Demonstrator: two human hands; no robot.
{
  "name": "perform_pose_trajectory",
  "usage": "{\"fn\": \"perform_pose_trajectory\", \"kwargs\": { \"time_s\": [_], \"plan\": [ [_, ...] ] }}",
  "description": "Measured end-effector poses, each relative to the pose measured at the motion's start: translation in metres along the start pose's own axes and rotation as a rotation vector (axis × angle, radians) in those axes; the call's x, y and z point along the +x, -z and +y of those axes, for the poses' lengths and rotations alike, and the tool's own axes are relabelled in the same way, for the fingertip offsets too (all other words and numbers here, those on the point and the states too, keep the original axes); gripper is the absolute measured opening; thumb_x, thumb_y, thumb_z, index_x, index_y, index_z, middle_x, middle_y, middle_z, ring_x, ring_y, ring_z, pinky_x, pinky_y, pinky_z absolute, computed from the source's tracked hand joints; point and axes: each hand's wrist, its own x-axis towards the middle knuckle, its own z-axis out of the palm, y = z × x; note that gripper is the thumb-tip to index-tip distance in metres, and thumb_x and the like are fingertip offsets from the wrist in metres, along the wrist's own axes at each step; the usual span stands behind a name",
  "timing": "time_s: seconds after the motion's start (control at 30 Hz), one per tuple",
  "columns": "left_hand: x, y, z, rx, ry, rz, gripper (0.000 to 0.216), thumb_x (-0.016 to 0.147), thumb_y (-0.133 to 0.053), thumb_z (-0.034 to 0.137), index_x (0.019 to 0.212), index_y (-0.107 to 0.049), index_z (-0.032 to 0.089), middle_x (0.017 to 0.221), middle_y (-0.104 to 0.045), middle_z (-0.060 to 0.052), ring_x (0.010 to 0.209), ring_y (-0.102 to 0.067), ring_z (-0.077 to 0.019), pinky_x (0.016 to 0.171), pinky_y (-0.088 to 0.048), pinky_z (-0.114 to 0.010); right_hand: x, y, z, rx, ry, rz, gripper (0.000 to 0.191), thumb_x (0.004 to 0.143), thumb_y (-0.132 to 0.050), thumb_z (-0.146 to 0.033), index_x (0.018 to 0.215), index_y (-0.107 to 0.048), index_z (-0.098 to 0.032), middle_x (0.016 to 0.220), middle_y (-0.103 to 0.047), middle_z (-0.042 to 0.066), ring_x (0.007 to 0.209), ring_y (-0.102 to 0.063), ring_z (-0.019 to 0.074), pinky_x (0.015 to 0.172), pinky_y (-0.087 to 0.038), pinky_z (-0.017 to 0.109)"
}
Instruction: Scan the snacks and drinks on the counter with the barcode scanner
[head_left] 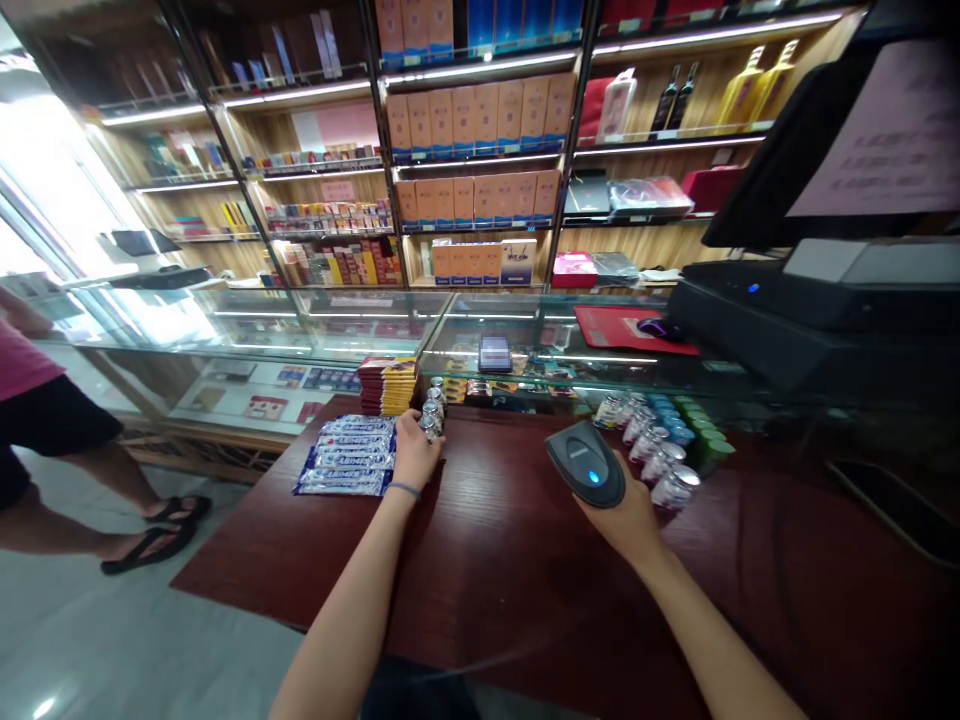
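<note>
My right hand (628,515) is closed round a dark grey barcode scanner (586,462) with a blue light, held over the dark red wooden counter (495,560). My left hand (415,450) reaches to a short row of small silver-capped containers (433,405) and its fingers close on the nearest one. Blue and white packets (349,455) lie in a flat stack just left of that hand. A stack of red and yellow packs (388,385) stands behind them. Rows of small round containers (660,445), some clear, some with blue or green caps, sit right of the scanner.
A glass display counter (360,325) runs behind, with a small dark device (494,353) on it. A black register and monitor (810,250) stand at the right. Shelves of boxes and bottles (480,130) fill the back wall. Another person's legs in sandals (112,500) are at the left.
</note>
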Motion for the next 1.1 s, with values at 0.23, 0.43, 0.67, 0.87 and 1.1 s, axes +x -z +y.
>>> {"fn": "perform_pose_trajectory", "kwargs": {
  "time_s": [0.23,0.43,0.67,0.87,1.1],
  "plan": [
    [0.003,0.011,0.030,-0.270,0.026,0.177,0.051,0.076,-0.077,0.024,0.116,-0.046,0.021,0.113,-0.052,-0.007,0.106,-0.059,-0.0237,0.099,-0.049,-0.044,0.001,0.001,0.002,-0.024,0.028,0.024,0.035,0.081,-0.066,-0.035,0.112,-0.056,-0.023,0.077,-0.074,0.004,0.069,-0.074,0.0270,0.066,-0.056,0.034],
    [-0.001,0.011,0.062,-0.918,0.148,0.011,0.063,0.087,-0.074,0.046,0.140,-0.049,0.025,0.137,-0.059,-0.011,0.125,-0.061,-0.0240,0.107,-0.048,-0.037,0.000,0.002,0.000,-0.045,0.034,0.032,0.041,0.081,-0.067,-0.035,0.118,-0.055,-0.022,0.085,-0.076,0.007,0.073,-0.076,0.0284,0.066,-0.058,0.034],
    [-0.010,0.005,0.070,-1.287,0.437,-0.364,0.068,0.084,-0.079,0.041,0.147,-0.055,0.029,0.148,-0.059,-0.008,0.132,-0.058,-0.0267,0.102,-0.052,-0.037,0.004,0.014,-0.009,-0.211,0.256,-0.199,0.057,0.075,-0.064,-0.021,0.129,-0.046,-0.021,0.093,-0.078,0.007,0.070,-0.077,0.0284,0.059,-0.054,0.032],
    [-0.012,0.001,0.066,-1.302,0.441,-0.360,0.063,0.085,-0.078,0.035,0.145,-0.058,0.029,0.144,-0.063,-0.006,0.128,-0.060,-0.0234,0.102,-0.051,-0.033,0.007,0.017,-0.026,-0.290,0.436,-0.418,0.075,0.065,-0.063,-0.013,0.137,-0.042,-0.018,0.086,-0.079,0.003,0.067,-0.077,0.0258,0.057,-0.048,0.028],
    [-0.012,0.002,0.069,-1.206,0.445,-0.350,0.063,0.083,-0.079,0.031,0.143,-0.060,0.030,0.141,-0.065,-0.006,0.128,-0.059,-0.0236,0.093,-0.053,-0.028,0.009,0.025,-0.035,-0.277,0.401,-0.526,0.040,0.066,-0.066,-0.016,0.104,-0.058,-0.022,0.075,-0.077,0.002,0.068,-0.076,0.0239,0.057,-0.042,0.025]
  ]
}}
